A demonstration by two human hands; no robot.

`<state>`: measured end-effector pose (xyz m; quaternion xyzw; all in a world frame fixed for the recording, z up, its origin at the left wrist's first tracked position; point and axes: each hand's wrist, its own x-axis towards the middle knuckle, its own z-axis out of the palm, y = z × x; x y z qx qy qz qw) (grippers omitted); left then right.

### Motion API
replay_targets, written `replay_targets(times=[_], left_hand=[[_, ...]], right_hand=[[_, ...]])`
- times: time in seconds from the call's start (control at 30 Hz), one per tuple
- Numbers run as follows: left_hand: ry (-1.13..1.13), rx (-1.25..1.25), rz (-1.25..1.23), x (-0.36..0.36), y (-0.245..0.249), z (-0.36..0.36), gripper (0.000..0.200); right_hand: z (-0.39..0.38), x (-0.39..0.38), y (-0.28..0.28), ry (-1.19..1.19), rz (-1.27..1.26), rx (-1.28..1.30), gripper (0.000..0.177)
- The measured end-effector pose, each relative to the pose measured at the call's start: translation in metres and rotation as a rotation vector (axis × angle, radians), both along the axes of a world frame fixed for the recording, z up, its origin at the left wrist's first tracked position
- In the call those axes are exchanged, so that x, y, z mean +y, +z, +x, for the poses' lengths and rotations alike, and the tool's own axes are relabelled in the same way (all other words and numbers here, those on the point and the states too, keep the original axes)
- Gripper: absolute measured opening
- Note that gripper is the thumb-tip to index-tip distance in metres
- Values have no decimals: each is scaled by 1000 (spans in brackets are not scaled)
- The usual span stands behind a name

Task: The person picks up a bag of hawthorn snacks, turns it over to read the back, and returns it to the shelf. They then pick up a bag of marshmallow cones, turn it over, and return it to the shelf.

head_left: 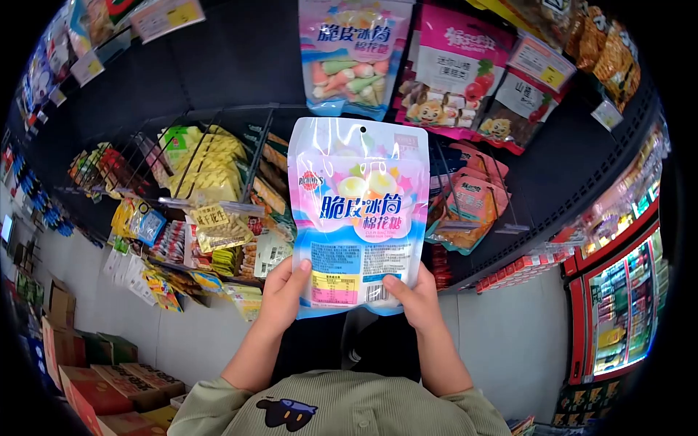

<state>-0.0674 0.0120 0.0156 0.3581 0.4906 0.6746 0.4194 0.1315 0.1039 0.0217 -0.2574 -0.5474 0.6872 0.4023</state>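
Observation:
A pink, white and blue bag of marshmallow candy (356, 243) is held upright in front of me, its printed back panel with a barcode facing me. My left hand (285, 291) grips the lower left edge, thumb on the front. On the lower right edge my right hand (414, 294) does the same, its thumb near the barcode. The fingers behind the bag are hidden. Beyond the bag's top edge hangs a similar bag of cone-shaped marshmallows (352, 58) on the shelf.
Pink hawthorn snack bags (454, 73) hang at the upper right. Yellow snack packets (203, 160) sit in a wire rack at left. Cardboard boxes (123, 385) stand on the floor at lower left. A red-framed drinks fridge (618, 312) is at right.

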Motion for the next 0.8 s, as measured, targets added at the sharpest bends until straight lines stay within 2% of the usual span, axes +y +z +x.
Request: replay_targets(times=[0.8], left_hand=[[-3,-138,-18,1,1,19,33]], right_hand=[[23,-8,-7,-21,-29,-8,39]])
